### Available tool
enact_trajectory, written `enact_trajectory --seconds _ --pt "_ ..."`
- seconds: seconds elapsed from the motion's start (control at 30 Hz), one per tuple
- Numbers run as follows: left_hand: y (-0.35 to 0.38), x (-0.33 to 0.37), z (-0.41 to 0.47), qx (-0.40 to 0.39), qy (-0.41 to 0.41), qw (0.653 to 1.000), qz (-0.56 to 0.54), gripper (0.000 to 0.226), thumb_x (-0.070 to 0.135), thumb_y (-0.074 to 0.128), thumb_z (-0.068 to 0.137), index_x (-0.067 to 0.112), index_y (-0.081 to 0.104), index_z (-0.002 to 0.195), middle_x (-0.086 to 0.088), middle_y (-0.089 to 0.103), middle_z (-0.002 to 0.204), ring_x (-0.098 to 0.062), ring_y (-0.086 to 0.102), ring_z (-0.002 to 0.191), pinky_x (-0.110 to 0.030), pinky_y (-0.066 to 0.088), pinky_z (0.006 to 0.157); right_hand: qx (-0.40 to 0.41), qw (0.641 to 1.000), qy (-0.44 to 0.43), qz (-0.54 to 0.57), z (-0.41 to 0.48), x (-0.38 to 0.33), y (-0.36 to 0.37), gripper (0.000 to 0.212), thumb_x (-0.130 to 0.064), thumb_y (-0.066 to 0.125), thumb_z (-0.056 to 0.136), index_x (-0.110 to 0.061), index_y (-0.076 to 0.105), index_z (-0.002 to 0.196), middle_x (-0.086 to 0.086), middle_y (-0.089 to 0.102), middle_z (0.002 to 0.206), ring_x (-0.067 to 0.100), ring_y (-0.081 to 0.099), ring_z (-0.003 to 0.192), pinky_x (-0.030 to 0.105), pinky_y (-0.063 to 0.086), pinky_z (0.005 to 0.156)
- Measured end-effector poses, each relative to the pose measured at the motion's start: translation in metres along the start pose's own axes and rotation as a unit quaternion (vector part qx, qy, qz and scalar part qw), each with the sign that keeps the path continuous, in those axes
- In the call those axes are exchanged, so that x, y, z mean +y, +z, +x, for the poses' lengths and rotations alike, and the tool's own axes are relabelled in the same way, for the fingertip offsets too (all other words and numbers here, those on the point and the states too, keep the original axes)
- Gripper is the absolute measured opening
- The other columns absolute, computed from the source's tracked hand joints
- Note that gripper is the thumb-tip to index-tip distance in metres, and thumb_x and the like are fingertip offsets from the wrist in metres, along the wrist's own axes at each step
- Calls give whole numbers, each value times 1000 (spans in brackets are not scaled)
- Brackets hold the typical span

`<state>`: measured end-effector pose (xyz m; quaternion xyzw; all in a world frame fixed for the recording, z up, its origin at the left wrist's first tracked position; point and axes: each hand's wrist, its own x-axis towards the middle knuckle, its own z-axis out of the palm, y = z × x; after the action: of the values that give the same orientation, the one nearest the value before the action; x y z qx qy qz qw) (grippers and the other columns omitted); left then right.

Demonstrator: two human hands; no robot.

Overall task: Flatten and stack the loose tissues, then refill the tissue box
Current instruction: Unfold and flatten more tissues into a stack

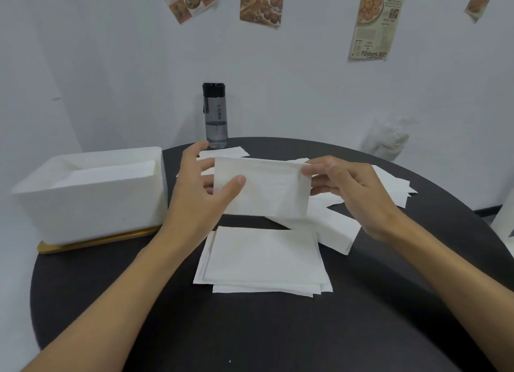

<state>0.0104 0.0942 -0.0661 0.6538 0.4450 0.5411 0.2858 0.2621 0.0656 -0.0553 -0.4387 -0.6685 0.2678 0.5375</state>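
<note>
Head view: both hands hold one folded tissue (264,189) up off the round black table (278,332), stretched flat between them. The left hand (204,193) pinches its left edge, thumb on the near face and fingers behind. The right hand (343,188) pinches the right edge between thumb and fingertips. Directly below the held sheet, nearer the person, lies the stack of flattened tissues (264,263), its edges slightly uneven. Below and right of the right hand's grip, loose tissues (333,228) overlap on the table, with more spread out behind that hand. One further tissue lies beyond the left hand, by the foot of a dark water bottle (215,115). Left of the left hand's grip stands the white tissue box (91,202), open at the top with tissues showing inside, resting on a gold-coloured base (97,242).
</note>
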Motion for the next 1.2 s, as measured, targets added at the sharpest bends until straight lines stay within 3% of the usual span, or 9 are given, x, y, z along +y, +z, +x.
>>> enact_trajectory --seconds 0.17,0.27,0.43,0.6,0.73,0.93,1.03,1.1,1.2 --pt "-1 6 -2 1 22 999 -44 45 7 72 90 29 50 122 0 78 93 -32 73 86 -51 60 82 -29 999 0 13 -5 -4 6 18 -16 56 99 -13 74 96 3 72 101 19 70 88 25 56 77" --pt "-2 11 -4 -32 24 997 -67 47 1 68 91 30 50 123 0 78 92 -30 74 85 -48 62 79 -21 1000 12 -11 -6 -4 7 15 -6 69 91 -17 69 100 10 70 97 20 67 76 38 54 77" --pt "-2 10 -5 -81 11 993 -82 55 11 73 83 46 52 120 -17 73 96 -52 63 90 -67 53 86 -25 1000 9 -7 -5 -6 13 35 4 70 86 -25 65 104 1 65 107 31 72 82 41 58 81" --pt "-5 3 1 -102 19 995 -6 49 29 73 72 50 58 113 8 68 103 -24 61 95 -46 48 89 -55 996 39 -54 -6 -7 14 19 -3 70 88 -22 72 89 1 74 91 16 68 70 27 52 75" --pt "-10 1 2 -162 27 985 52 40 15 77 81 39 64 110 12 70 99 -11 60 113 -43 44 106 -106 988 57 -97 -8 -6 14 10 -14 75 85 -23 76 84 19 67 77 20 49 63 29 42 66" --pt "-11 3 -2 -272 24 955 118 31 6 74 85 32 68 102 8 71 94 -12 68 89 -39 56 88 -188 965 64 -168 -12 -8 12 3 -20 77 84 -20 75 81 -15 71 86 -1 62 83 14 46 76" --pt "-8 -1 -3 -304 28 941 148 27 25 77 79 39 68 101 12 69 94 -12 62 84 -30 53 79 -233 945 70 -220 -13 -1 10 7 -31 78 81 -29 72 79 -20 64 94 0 54 101 20 46 80" --pt "-5 -4 -4 -318 34 932 172 28 33 79 78 46 68 100 17 65 97 -7 59 91 -19 46 78 -253 935 64 -238 -14 2 9 8 -37 78 81 -33 71 82 -22 61 101 -2 48 110 15 41 81" --pt "-2 -7 -7 -354 38 916 186 30 45 79 75 50 67 102 20 62 108 -4 58 107 -19 46 90 -262 935 78 -225 -14 1 6 7 -37 77 83 -33 71 86 -24 57 104 -5 46 109 6 43 59"
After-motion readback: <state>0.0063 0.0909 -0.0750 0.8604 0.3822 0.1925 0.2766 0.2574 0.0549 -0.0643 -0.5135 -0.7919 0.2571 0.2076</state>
